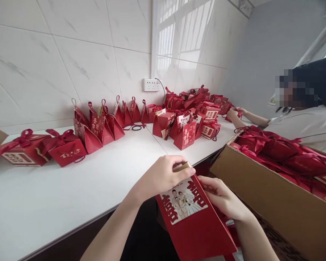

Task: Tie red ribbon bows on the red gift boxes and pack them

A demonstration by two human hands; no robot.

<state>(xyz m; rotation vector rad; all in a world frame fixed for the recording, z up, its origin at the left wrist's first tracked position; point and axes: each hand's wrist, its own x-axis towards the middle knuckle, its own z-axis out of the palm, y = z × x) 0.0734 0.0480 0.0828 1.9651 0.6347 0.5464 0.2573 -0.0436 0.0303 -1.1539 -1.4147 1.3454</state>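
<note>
A red wedding gift box with a bride-and-groom picture on its front is tilted in front of me, below the table edge. My left hand grips its top edge, thumb on the front, where a gold-coloured strip shows. At the box's right side, my right hand has its fingers curled against the edge; their tips are partly hidden behind it. On the table just beyond stands a group of similar peaked red boxes.
Along the white table stand a row of peaked boxes and two ribbon-tied boxes. More boxes are piled at the back. A cardboard carton full of red boxes stands on the right. Behind it, a person handles a red box.
</note>
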